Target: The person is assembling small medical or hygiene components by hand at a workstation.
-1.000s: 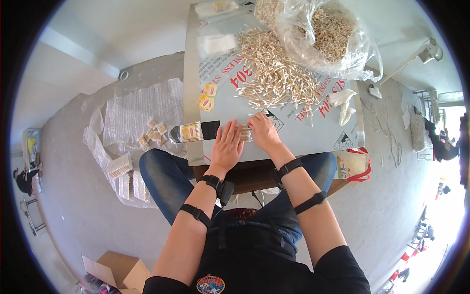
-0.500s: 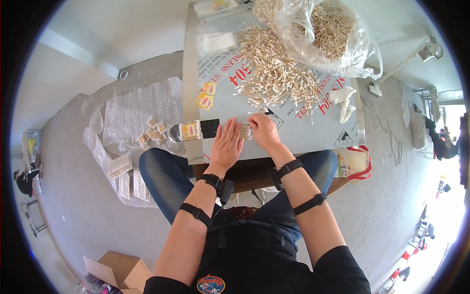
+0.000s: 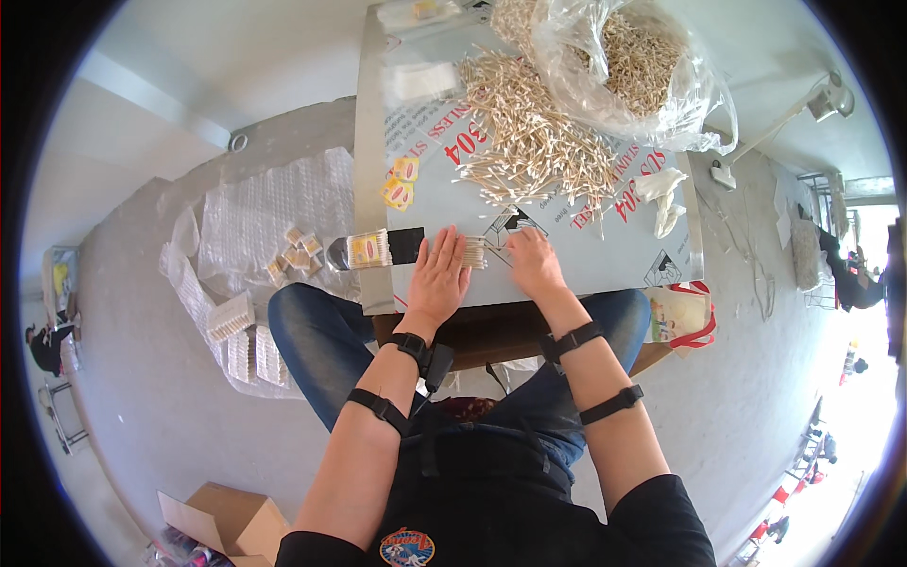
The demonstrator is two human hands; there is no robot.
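My left hand lies flat on the grey table, fingers together and pointing away from me. My right hand rests beside it with curled fingers. Between the two hands sits a small bundle of cotton swabs, pressed from both sides. A big loose heap of cotton swabs is spread over the table beyond my hands. A packed bundle of swabs with a yellow label lies on a dark strip at the table's left edge.
A clear plastic bag of swabs stands at the table's far end. Yellow labels lie left of the heap, a white rag to the right. On the floor to my left, bubble wrap holds packed bundles. A cardboard box sits behind me.
Both hands stay at the same spot on the table's near edge. The fingers of my right hand have shifted slightly around the small bundle.
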